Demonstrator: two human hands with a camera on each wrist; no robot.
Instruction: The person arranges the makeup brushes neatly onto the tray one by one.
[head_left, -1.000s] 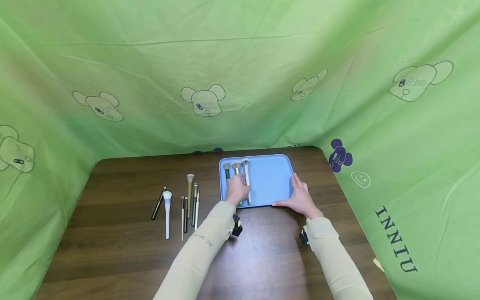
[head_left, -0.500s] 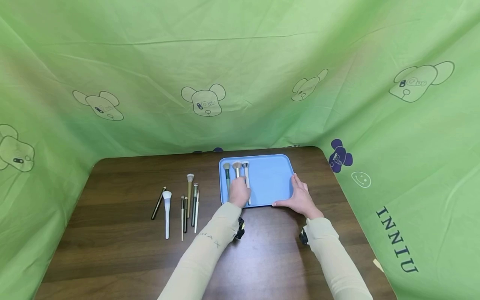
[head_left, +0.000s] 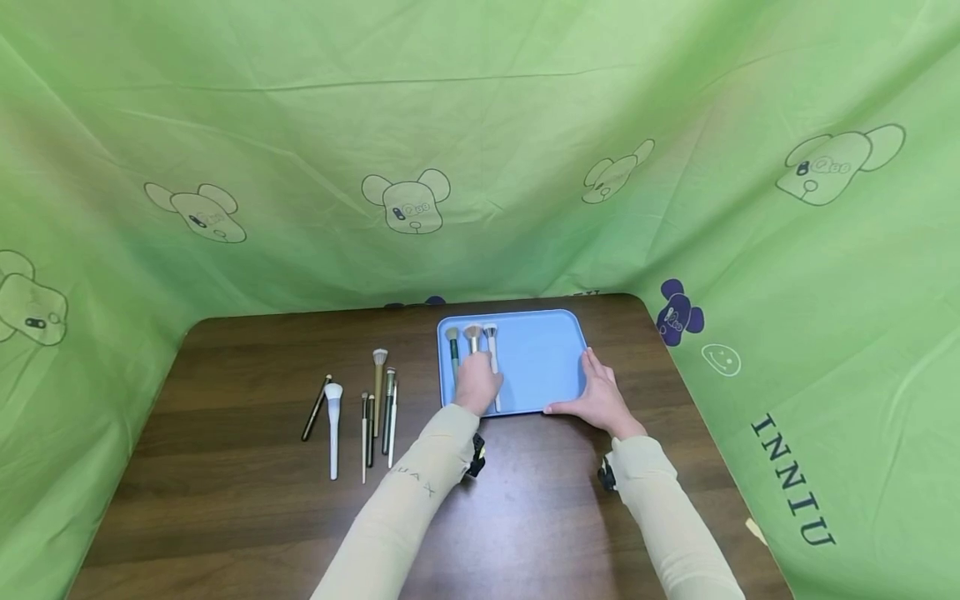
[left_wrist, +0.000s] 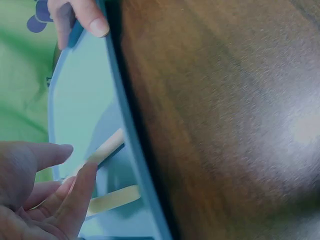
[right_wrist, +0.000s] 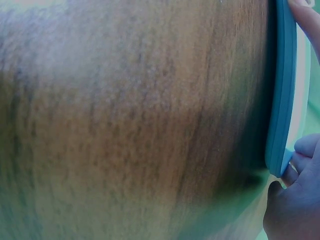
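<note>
A blue tray (head_left: 540,358) lies on the wooden table, with three makeup brushes side by side in its left part. They are a green-handled brush (head_left: 453,346), a brush with pinkish bristles (head_left: 473,333) and a white-handled brush (head_left: 492,342). My left hand (head_left: 478,383) is over the middle brush and hides its handle. In the left wrist view its thumb and fingers are spread apart, a fingertip right at a pale handle (left_wrist: 111,145). My right hand (head_left: 600,402) holds the tray's near right corner, thumb along the front edge and fingers on the right side.
Left of the tray lie several more brushes: a white brush (head_left: 333,429), a short black one (head_left: 317,408), a tan-handled one (head_left: 378,387) and a close cluster of thin ones (head_left: 365,437). Green printed cloth (head_left: 480,125) hangs behind and beside the table (head_left: 247,400).
My left hand has shifted slightly right from near the green-handled brush, showing more of that brush. The white-handled brush's head sits slightly lower. My right hand stays on the tray corner.
</note>
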